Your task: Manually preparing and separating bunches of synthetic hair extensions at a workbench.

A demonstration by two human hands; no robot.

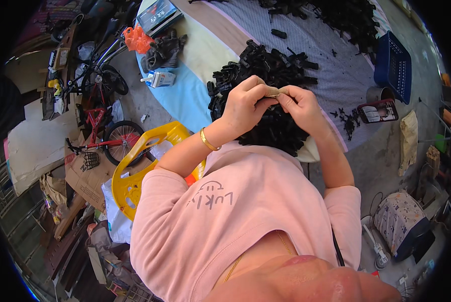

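Over the table my left hand and my right hand meet, fingertips pinched together. Between them is a small tan strip that looks like cloth or tape. My left fingers close round one end, and my right thumb and fingers grip the other. Right below and behind both hands lies a large heap of small black plastic parts; single pieces cannot be made out well. My hands hide part of this heap.
More black parts are piled at the far right. A blue basket, a phone and a metal cup sit at the right. Dark gloves and a small carton lie left. A yellow plastic chair stands by my left arm.
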